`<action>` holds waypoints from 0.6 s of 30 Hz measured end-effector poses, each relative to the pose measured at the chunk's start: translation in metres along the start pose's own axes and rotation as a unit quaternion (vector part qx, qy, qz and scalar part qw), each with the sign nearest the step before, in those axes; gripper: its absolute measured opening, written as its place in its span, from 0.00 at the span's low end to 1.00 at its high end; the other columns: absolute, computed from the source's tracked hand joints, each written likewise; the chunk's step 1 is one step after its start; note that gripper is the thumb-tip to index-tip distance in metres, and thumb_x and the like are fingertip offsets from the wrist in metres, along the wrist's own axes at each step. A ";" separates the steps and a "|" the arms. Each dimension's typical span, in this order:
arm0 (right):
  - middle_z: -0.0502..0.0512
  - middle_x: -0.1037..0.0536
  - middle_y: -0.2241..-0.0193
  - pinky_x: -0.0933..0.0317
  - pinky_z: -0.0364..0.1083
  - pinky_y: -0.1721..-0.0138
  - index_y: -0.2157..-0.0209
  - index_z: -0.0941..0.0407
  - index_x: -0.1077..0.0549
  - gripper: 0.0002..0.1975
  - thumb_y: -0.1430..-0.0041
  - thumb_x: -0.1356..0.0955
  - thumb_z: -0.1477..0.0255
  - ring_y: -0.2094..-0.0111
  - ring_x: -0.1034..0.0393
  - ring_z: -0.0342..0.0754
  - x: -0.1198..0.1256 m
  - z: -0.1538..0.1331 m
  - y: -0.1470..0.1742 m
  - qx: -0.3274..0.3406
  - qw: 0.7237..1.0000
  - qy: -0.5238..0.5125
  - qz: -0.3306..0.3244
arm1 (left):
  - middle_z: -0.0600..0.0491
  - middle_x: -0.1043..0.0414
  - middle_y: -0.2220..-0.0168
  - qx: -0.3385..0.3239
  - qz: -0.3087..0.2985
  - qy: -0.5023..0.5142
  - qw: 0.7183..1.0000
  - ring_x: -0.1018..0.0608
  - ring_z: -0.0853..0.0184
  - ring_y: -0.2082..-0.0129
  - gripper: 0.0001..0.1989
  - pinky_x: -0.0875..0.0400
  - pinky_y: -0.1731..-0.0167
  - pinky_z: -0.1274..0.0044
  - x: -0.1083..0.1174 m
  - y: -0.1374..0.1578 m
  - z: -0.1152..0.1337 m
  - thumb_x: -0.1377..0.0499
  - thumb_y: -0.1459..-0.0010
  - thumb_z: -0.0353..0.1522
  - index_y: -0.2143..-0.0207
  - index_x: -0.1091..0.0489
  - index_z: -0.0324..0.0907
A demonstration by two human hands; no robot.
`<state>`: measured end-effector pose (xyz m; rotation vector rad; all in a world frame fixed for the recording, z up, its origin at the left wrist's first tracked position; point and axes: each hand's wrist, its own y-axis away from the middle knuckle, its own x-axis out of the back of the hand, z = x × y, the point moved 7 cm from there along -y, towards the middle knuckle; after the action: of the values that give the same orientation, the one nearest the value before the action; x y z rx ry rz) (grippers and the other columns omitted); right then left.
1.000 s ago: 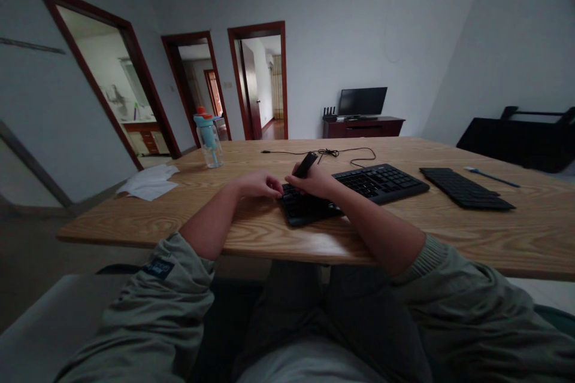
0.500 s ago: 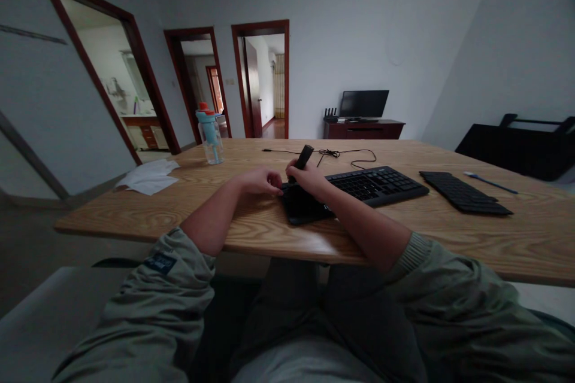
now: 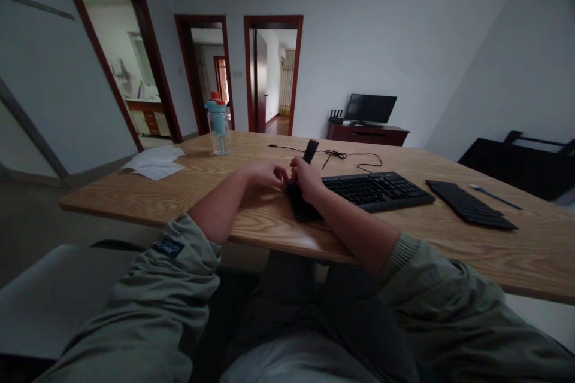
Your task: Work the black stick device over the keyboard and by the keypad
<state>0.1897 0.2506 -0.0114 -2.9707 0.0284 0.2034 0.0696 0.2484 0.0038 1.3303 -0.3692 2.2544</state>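
Observation:
A black keyboard (image 3: pixel 377 192) lies on the wooden table in front of me, its left end partly hidden by my hands. My right hand (image 3: pixel 308 178) is closed around a thick black stick-shaped tool (image 3: pixel 311 150), held tilted over the keyboard's left part. The tool's lower end is hidden, so its kind is unclear. My left hand (image 3: pixel 271 174) has its fingers curled in at the keyboard's left edge, with the fingertips touching it. Farther right lies a flat black piece with stepped rows (image 3: pixel 469 204), which looks like keycaps laid together.
A thin blue brush-like stick (image 3: pixel 496 196) lies at the right. Behind the keyboard runs a tied black cable (image 3: pixel 336 155). A clear bottle with a blue and red lid (image 3: pixel 219 128) stands back left, near white paper sheets (image 3: pixel 155 161). The table (image 3: pixel 179 204) ends close to my lap.
The view has shifted slightly. My right hand has tipped the black tool more upright and sits closer to my left hand, which stays at the keyboard's left edge.

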 end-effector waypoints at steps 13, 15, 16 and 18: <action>0.46 0.38 0.86 0.47 0.43 0.82 0.80 0.54 0.34 0.11 0.46 0.35 0.66 0.84 0.44 0.42 -0.009 -0.004 -0.008 0.060 0.996 0.057 -0.015 | 0.53 0.23 0.67 -0.003 -0.004 0.008 1.000 0.26 0.68 0.68 0.11 0.34 0.65 0.78 -0.003 -0.002 -0.002 0.40 0.50 0.26 0.62 0.24 0.37; 0.48 0.37 0.85 0.46 0.44 0.82 0.81 0.54 0.35 0.12 0.46 0.35 0.66 0.84 0.42 0.43 -0.013 -0.007 -0.006 0.066 0.994 0.084 -0.018 | 0.53 0.24 0.69 -0.010 0.011 0.016 1.000 0.27 0.69 0.69 0.09 0.34 0.65 0.78 -0.001 -0.002 0.000 0.40 0.49 0.25 0.64 0.24 0.36; 0.49 0.36 0.85 0.46 0.44 0.82 0.81 0.54 0.35 0.12 0.46 0.35 0.66 0.83 0.42 0.43 -0.015 -0.009 -0.006 0.071 0.992 0.098 -0.017 | 0.54 0.24 0.70 -0.010 0.018 0.018 1.000 0.28 0.69 0.70 0.08 0.34 0.65 0.78 0.000 -0.002 0.000 0.40 0.49 0.24 0.65 0.24 0.36; 0.50 0.35 0.85 0.46 0.44 0.81 0.81 0.53 0.35 0.13 0.46 0.36 0.66 0.82 0.40 0.44 -0.017 -0.011 -0.005 0.078 0.990 0.118 -0.006 | 0.55 0.25 0.71 -0.008 0.031 0.019 0.999 0.28 0.69 0.71 0.08 0.35 0.65 0.77 0.002 -0.003 -0.001 0.38 0.50 0.24 0.66 0.24 0.37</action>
<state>0.1749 0.2541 0.0024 -2.8206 0.0518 -0.1477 0.0694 0.2525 0.0052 1.2832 -0.4208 2.3187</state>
